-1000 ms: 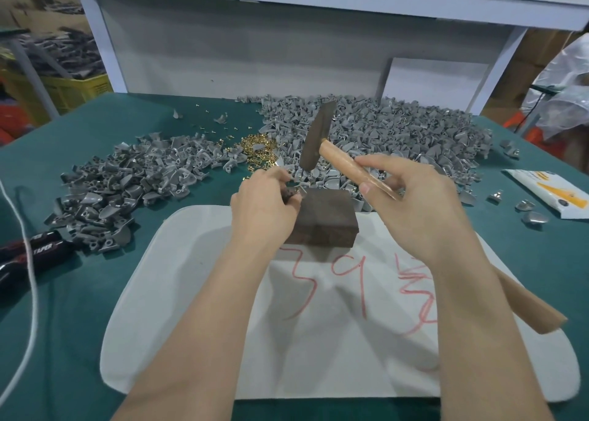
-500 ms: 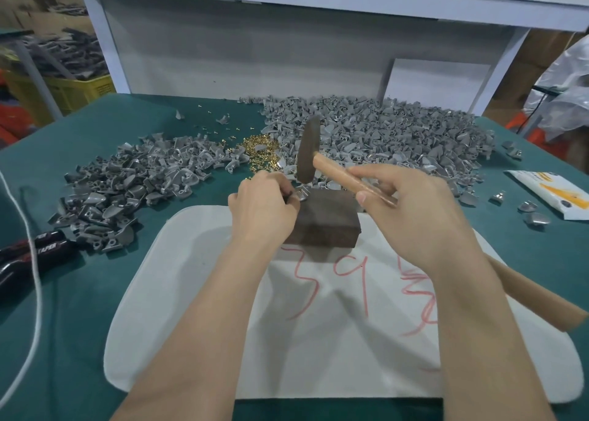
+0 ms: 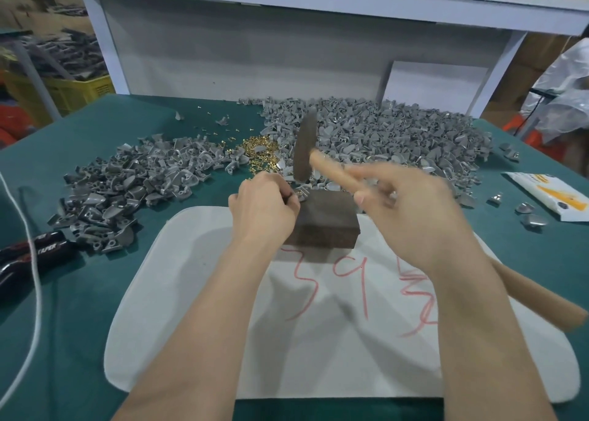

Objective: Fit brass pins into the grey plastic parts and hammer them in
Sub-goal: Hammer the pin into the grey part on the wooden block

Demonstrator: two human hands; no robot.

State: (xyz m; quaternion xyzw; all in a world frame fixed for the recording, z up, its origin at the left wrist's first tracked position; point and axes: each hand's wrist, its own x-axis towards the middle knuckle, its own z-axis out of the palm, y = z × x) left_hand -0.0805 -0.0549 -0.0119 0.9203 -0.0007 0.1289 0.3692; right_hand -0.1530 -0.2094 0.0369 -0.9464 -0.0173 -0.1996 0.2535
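My right hand [image 3: 411, 210] grips the wooden handle of a hammer [image 3: 304, 148]; its dark metal head hangs just above the far left corner of a dark wooden block [image 3: 328, 220]. My left hand [image 3: 264, 207] pinches a small grey plastic part [image 3: 301, 192] with a brass pin at that corner of the block; the part is mostly hidden by my fingers. A heap of loose brass pins [image 3: 258, 153] lies just behind. Grey plastic parts lie in a big pile [image 3: 398, 140] at the back and a second pile [image 3: 127, 185] to the left.
A white pad [image 3: 197, 293] with red marks lies on the green table [image 3: 79, 341] under the block. A black-and-red tool [image 3: 32, 255] and a white cord [image 3: 35, 293] are at the left. A white-and-yellow packet [image 3: 551, 197] and a few loose parts are at the right.
The hammer head has swung down from a raised tilt to just above the part on the block. My left hand has stayed at the block's corner.
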